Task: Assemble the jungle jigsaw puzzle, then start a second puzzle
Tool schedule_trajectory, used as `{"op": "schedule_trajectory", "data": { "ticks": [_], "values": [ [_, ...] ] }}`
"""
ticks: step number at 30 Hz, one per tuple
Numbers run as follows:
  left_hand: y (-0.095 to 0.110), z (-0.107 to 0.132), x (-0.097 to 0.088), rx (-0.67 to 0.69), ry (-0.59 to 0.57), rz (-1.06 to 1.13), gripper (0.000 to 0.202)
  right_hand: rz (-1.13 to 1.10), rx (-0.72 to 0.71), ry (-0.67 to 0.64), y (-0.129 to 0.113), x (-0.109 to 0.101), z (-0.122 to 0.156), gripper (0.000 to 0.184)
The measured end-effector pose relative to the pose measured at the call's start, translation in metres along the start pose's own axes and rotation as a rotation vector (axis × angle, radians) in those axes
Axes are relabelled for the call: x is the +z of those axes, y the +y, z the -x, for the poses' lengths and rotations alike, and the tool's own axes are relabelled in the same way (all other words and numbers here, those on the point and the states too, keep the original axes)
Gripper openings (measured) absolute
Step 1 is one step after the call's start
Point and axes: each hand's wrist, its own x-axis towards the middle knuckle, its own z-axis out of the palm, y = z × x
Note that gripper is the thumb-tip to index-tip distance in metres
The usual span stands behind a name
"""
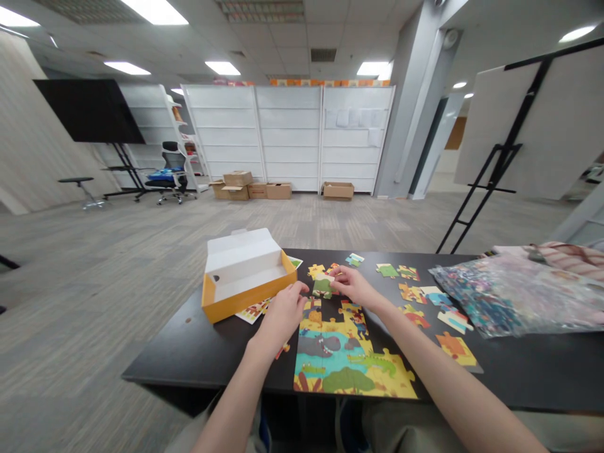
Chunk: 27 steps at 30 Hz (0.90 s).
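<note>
We pinched a green piece point(323, 287) by its edge in our right hand point(353, 283), leaving its picture mostly uncovered; our left hand point(289, 306) curved nearby, its grip unclear.

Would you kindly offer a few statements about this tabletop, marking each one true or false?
1. The open box stands left of the partly assembled puzzle. True.
2. The right hand touches a green puzzle piece with its fingers. True.
3. The left hand is inside the box. False: the left hand is outside it, near the green puzzle piece.
4. The plastic bag lies on the floor. False: the plastic bag lies on the black table.
5. The assembled part shows a hippo. True.
</note>
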Motion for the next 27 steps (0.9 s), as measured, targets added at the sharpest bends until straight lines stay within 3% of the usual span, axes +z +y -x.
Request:
{"op": "schedule_trajectory", "data": {
  "ticks": [6, 13, 18, 22, 27],
  "values": [
    [0.003, 0.005, 0.011, -0.035, -0.007, -0.203, 0.025, -0.039, -0.027, 0.055, 0.009, 0.011, -0.005, 0.033],
    [0.004, 0.015, 0.016, 0.089, -0.026, -0.366, 0.038, 0.06, -0.086, 0.045, 0.01, 0.024, -0.004, 0.029],
    [0.002, 0.017, 0.019, 0.14, -0.036, -0.399, 0.038, 0.33, -0.181, 0.066, 0.006, 0.03, -0.001, 0.04],
    [0.001, 0.017, 0.021, 0.152, -0.045, -0.386, 0.038, 0.621, -0.241, 0.109, 0.002, 0.03, 0.0, 0.034],
    [0.003, 0.018, 0.022, 0.149, -0.061, -0.382, 0.038, 0.808, -0.313, 0.099, -0.006, 0.017, 0.006, 0.025]
  ]
}}
